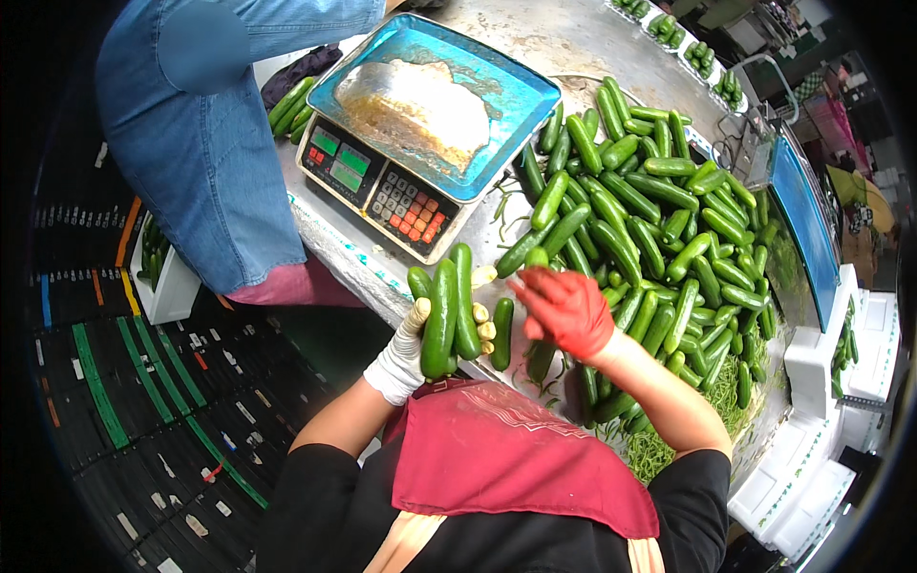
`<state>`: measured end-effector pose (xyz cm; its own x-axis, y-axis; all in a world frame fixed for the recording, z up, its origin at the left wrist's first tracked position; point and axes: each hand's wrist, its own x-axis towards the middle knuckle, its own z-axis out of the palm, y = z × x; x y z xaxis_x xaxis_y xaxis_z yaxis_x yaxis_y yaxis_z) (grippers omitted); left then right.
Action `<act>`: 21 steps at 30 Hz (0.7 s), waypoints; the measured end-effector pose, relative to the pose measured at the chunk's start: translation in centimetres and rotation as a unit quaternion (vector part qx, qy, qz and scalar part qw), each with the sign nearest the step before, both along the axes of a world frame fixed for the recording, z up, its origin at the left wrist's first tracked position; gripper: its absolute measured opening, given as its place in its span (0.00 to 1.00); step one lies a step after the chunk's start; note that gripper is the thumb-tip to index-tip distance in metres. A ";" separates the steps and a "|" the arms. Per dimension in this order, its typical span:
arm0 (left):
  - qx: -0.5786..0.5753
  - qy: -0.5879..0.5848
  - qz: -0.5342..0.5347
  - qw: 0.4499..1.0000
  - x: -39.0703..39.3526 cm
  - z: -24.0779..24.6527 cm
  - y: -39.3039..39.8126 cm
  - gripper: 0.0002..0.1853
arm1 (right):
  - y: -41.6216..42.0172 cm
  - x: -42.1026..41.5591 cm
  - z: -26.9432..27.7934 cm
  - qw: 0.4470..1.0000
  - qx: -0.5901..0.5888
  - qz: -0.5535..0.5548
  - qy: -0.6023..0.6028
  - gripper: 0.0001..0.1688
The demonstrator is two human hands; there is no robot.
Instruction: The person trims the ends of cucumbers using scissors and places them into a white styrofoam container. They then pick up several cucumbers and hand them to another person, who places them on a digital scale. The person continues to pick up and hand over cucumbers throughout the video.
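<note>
My left hand [410, 351], in a white glove with pale yellow fingertips, grips a bunch of several green cucumbers [440, 319], held roughly upright above the table's near edge. To its right my right hand [569, 311], in a red glove, is blurred, with fingers extended and apart. One cucumber's pale end [536, 256] shows just beyond those fingers; whether they touch it is hidden. A single cucumber [503, 334] lies on the metal table between my hands. A large heap of cucumbers [645, 208] spreads beyond and to the right of my right hand.
A digital scale [401, 186] with a wet blue tray stands ahead of my left hand. At left sits a person in denim [208, 157]. Thin green peppers or beans [648, 458] lie near my right elbow. White foam boxes [802, 494] stand at right; packed cucumber trays [698, 57] line the far edge.
</note>
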<state>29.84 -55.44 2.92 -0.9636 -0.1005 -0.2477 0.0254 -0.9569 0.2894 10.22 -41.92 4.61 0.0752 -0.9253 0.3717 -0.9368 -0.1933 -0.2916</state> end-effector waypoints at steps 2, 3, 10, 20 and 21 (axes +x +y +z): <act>0.026 -0.008 -0.025 0.999 -0.2 0.0 0.2 0.61 | 2.1 1.3 -0.9 1.000 0.002 0.019 0.024 0.29; 0.025 -0.014 -0.029 0.999 -0.2 0.1 0.3 0.61 | 2.9 1.8 -1.2 0.999 0.023 0.021 0.036 0.30; 0.018 0.003 -0.017 1.000 0.2 -0.5 0.4 0.45 | -4.4 -3.4 0.0 0.983 0.150 -0.087 0.051 0.16; 0.012 -0.029 0.002 1.000 2.6 -0.1 -0.1 0.42 | -8.2 -9.7 -1.3 0.962 0.220 -0.067 0.148 0.21; 0.017 -0.025 0.006 1.000 2.6 -0.4 -0.1 0.44 | -7.3 -8.8 -0.8 0.969 0.204 -0.107 0.091 0.21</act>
<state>32.46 -55.51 2.53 -0.9490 -0.1024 -0.2981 0.0229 -0.9657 0.2586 1.44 -49.23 3.85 -0.1046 -0.9941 -0.0290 -0.9858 0.1075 -0.1292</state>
